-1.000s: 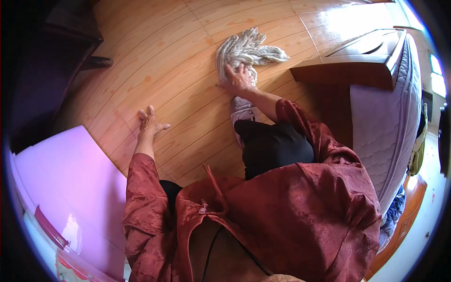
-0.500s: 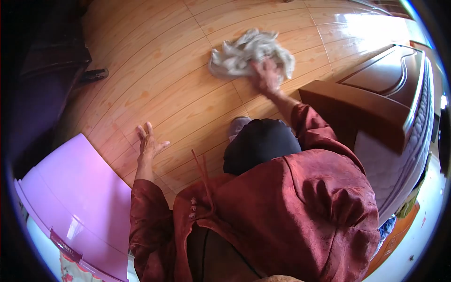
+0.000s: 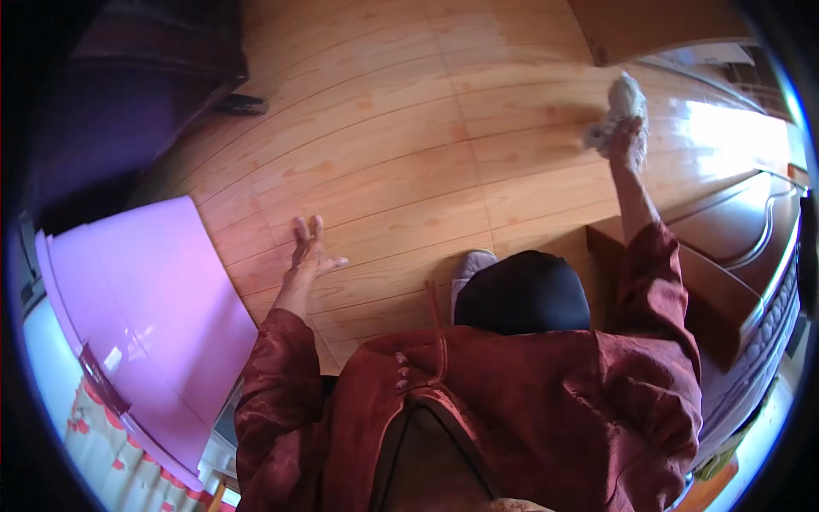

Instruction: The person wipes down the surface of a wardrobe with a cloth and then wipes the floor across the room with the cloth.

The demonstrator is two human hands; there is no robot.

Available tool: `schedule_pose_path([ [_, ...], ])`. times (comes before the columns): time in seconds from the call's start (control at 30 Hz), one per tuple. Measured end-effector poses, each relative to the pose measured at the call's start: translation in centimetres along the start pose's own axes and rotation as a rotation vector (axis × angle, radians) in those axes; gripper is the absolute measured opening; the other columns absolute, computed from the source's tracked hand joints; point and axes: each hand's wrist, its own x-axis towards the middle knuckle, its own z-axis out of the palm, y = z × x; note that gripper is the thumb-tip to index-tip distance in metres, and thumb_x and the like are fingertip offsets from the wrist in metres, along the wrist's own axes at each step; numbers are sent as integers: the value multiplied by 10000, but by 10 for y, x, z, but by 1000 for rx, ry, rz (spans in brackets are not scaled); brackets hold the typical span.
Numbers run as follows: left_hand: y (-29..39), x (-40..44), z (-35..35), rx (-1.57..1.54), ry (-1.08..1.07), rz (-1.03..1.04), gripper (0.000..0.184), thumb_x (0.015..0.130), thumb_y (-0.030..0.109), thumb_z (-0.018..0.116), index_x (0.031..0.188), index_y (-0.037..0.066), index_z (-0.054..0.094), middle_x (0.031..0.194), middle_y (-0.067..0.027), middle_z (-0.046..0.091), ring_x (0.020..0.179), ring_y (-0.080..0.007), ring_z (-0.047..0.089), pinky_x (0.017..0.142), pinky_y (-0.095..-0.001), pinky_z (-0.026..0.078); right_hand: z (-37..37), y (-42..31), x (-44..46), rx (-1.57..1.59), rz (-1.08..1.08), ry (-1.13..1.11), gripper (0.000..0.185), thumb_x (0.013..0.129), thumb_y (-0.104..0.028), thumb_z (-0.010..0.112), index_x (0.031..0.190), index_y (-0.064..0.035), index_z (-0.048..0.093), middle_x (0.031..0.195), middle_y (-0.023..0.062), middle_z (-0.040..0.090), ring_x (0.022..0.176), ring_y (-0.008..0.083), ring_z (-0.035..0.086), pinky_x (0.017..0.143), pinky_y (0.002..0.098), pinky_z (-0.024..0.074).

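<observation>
A crumpled white cloth (image 3: 630, 98) is under my right hand (image 3: 627, 141), at the upper right on the wood-patterned floor (image 3: 384, 154). The fingers of that hand are closed on the cloth, and the arm is stretched far out. My left hand (image 3: 310, 254) is at the left of the floor with its fingers spread and nothing in them. Nearest to it is a large pink-purple plastic tub (image 3: 158, 282). My bent knee in dark cloth (image 3: 522, 292) and a grey shoe (image 3: 471, 266) are between the two arms.
A wooden bed frame (image 3: 708, 264) with a mattress (image 3: 759, 350) stands at the right. Dark furniture (image 3: 145, 111) with a short leg (image 3: 241, 105) is at the upper left. Another wooden piece (image 3: 657, 30) sits at the top right. A flowered curtain (image 3: 111, 452) hangs at the lower left.
My right hand has moved to the right and farther out with the cloth, which is now more bunched up. The view has shifted; my left hand stays spread near the tub.
</observation>
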Motion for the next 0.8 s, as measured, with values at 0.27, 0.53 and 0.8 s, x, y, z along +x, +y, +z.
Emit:
schedule_pose_path([
  [0.27,-11,11,5,-25,-50,-18,1314,557,512,833,1489,132,-12,1493,-306,-86,1372,-505,22,1106,-483,266,185,-150,-244,982,233,-765,211,910,-194,468,1061,-75,555,1033,118,503,956,262,475,852,404,406],
  [0.53,1,9,-16,-78,-174,-97,1261,562,457,837,1494,165,39,1521,-253,-20,1407,-421,11,1135,-465,216,241,-170,-340,-178,-1392,-983,324,886,-310,470,1185,-293,595,1434,131,361,1323,335,326,1024,692,190],
  [0.8,-6,7,-9,-127,-71,-37,1237,574,422,837,1493,155,54,1514,-245,-126,1404,-434,25,1113,-480,253,262,-162,-135,-532,-809,-409,424,909,-347,446,1329,-289,473,1489,107,281,1376,341,234,1025,683,187],
])
